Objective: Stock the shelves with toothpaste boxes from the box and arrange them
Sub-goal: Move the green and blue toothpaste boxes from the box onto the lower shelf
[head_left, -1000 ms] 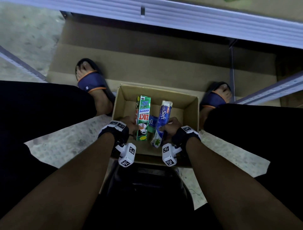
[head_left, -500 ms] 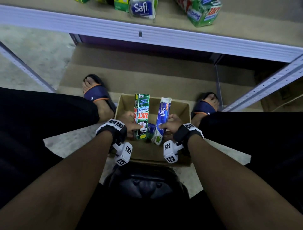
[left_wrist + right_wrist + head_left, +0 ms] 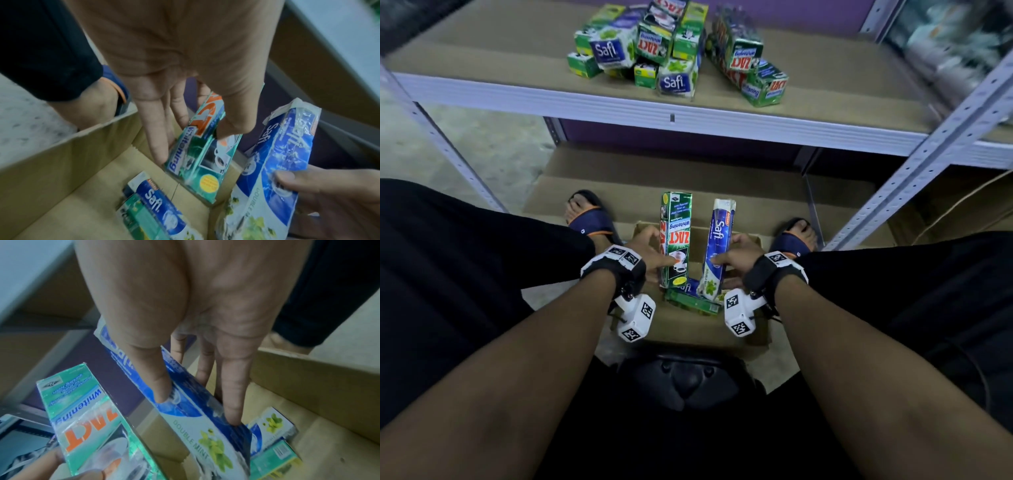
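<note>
While you look down from the head view, your left hand (image 3: 650,255) grips the green Zact box (image 3: 675,240) and your right hand (image 3: 738,255) the blue Safi box (image 3: 717,246), both long-axis upright over the carton (image 3: 753,329), with the shelf (image 3: 482,82) ahead and above. At the left wrist, fingers (image 3: 158,129) and thumb clamp the Zact's sides. At the right wrist, the same hold pinches the Safi.

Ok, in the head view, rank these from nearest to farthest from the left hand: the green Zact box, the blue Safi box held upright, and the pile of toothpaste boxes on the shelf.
1. Green Zact box: gripped by the left hand itself.
2. Blue Safi box: just beside it, held by the right hand.
3. Pile of toothpaste boxes: up on the brown shelf board, well beyond both.
</note>
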Available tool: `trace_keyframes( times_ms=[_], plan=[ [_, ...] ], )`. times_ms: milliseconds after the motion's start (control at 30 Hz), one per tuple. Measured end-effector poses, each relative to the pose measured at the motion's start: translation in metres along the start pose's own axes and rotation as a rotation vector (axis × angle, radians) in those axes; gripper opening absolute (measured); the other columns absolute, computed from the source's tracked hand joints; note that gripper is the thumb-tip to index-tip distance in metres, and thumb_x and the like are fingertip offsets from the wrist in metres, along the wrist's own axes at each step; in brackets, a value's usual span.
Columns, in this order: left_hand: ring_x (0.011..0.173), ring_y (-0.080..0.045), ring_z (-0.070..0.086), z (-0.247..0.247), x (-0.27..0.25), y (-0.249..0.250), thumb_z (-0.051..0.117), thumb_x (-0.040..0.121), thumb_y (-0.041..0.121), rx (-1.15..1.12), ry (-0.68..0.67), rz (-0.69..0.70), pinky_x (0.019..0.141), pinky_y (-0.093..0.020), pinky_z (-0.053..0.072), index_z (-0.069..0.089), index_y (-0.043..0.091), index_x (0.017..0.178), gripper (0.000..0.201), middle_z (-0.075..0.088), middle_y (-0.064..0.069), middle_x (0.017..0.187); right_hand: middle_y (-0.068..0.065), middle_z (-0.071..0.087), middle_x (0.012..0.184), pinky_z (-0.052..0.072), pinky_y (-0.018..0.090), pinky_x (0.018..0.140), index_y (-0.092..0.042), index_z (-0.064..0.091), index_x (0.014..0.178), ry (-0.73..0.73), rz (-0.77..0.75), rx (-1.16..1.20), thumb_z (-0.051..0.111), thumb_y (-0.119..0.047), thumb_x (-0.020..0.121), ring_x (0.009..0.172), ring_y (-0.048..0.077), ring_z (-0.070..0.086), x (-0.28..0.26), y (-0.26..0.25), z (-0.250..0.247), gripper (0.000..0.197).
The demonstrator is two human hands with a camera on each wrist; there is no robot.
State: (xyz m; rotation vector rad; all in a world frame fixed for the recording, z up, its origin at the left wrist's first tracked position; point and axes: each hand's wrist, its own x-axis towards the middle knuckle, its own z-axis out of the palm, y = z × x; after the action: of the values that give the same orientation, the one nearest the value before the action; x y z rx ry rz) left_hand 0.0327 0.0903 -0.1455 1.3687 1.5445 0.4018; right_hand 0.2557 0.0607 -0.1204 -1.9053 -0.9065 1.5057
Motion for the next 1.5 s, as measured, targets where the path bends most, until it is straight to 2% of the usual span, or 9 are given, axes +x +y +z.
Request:
trace_keyframes(
  times_ms=[133, 267, 400, 533, 733, 867, 1133, 1300, 1500],
  plan=[
    [0.088, -0.029, 0.07, -0.009, -0.014, 0.017, 0.086, 0.064, 0.04, 0.034, 0.004, 0.055, 0.077, -0.051, 0.059, 0.046, 0.027, 0.096, 0.053, 0.07, -0.004, 0.096, 0.016, 0.067, 0.117, 0.059, 0.052, 0.078, -0.013, 0.042, 0.106, 0.022, -0.098, -0.04, 0.077, 0.004, 0.077, 0.099, 0.032, 0.068, -0.017, -0.016, -0.005, 0.048],
    [0.085, -0.028, 0.072, -0.019, -0.026, 0.039, 0.084, 0.073, 0.027, -0.012, 0.063, 0.121, 0.069, -0.051, 0.061, 0.044, 0.023, 0.094, 0.046, 0.07, 0.0, 0.089, 0.014, 0.068, 0.117, 0.055, 0.059, 0.087, -0.016, 0.042, 0.1, 0.0, -0.157, -0.074, 0.08, 0.0, 0.076, 0.104, 0.035, 0.067, -0.033, -0.04, -0.01, 0.047],
    [0.084, -0.03, 0.071, -0.046, -0.034, 0.075, 0.084, 0.073, 0.03, 0.05, 0.101, 0.213, 0.07, -0.05, 0.061, 0.046, 0.024, 0.099, 0.047, 0.068, -0.008, 0.093, 0.013, 0.07, 0.11, 0.059, 0.058, 0.071, -0.019, 0.043, 0.098, -0.039, -0.218, -0.04, 0.079, -0.001, 0.077, 0.09, 0.034, 0.072, -0.048, -0.075, -0.018, 0.045],
    [0.072, -0.019, 0.065, -0.083, -0.042, 0.12, 0.085, 0.071, 0.033, 0.037, 0.188, 0.326, 0.049, -0.028, 0.055, 0.046, 0.032, 0.09, 0.043, 0.064, -0.005, 0.089, 0.013, 0.071, 0.11, 0.059, 0.059, 0.076, -0.021, 0.047, 0.104, -0.042, -0.316, -0.076, 0.08, -0.008, 0.078, 0.092, 0.036, 0.072, -0.07, -0.124, -0.029, 0.044],
    [0.083, -0.029, 0.071, -0.143, -0.053, 0.183, 0.086, 0.07, 0.027, -0.074, 0.264, 0.429, 0.058, -0.051, 0.06, 0.053, 0.025, 0.106, 0.049, 0.065, -0.008, 0.096, 0.019, 0.07, 0.102, 0.058, 0.063, 0.071, -0.017, 0.046, 0.1, -0.016, -0.431, -0.075, 0.075, -0.009, 0.082, 0.086, 0.041, 0.073, -0.094, -0.203, -0.042, 0.035],
    [0.067, -0.024, 0.066, -0.182, -0.053, 0.22, 0.087, 0.068, 0.031, -0.123, 0.302, 0.443, 0.061, -0.055, 0.059, 0.057, 0.028, 0.099, 0.043, 0.062, -0.007, 0.085, 0.015, 0.066, 0.077, 0.06, 0.048, 0.06, -0.015, 0.05, 0.086, 0.017, -0.454, -0.097, 0.072, -0.012, 0.086, 0.062, 0.034, 0.071, -0.1, -0.255, -0.048, 0.022],
    [0.084, -0.025, 0.07, -0.238, -0.031, 0.26, 0.076, 0.081, 0.037, -0.091, 0.377, 0.355, 0.065, -0.04, 0.062, 0.06, 0.017, 0.124, 0.05, 0.065, -0.007, 0.113, 0.019, 0.065, 0.074, 0.058, 0.045, 0.052, 0.001, 0.056, 0.097, 0.115, -0.481, -0.184, 0.074, -0.017, 0.081, 0.052, 0.035, 0.07, -0.087, -0.336, -0.053, 0.031],
    [0.069, -0.021, 0.061, -0.257, -0.006, 0.269, 0.073, 0.083, 0.037, -0.119, 0.382, 0.308, 0.074, -0.037, 0.06, 0.066, 0.012, 0.112, 0.039, 0.065, -0.008, 0.078, 0.022, 0.071, 0.082, 0.06, 0.055, 0.064, -0.001, 0.06, 0.088, 0.175, -0.471, -0.331, 0.076, -0.027, 0.074, 0.066, 0.038, 0.073, -0.065, -0.365, -0.049, 0.033],
    [0.072, -0.022, 0.053, -0.268, 0.032, 0.272, 0.072, 0.081, 0.04, -0.098, 0.365, 0.276, 0.066, -0.031, 0.048, 0.068, 0.0, 0.108, 0.048, 0.061, -0.013, 0.086, 0.014, 0.074, 0.094, 0.059, 0.053, 0.085, -0.01, 0.066, 0.087, 0.217, -0.47, -0.518, 0.073, -0.039, 0.065, 0.088, 0.035, 0.073, -0.028, -0.387, -0.041, 0.037]
  ],
)
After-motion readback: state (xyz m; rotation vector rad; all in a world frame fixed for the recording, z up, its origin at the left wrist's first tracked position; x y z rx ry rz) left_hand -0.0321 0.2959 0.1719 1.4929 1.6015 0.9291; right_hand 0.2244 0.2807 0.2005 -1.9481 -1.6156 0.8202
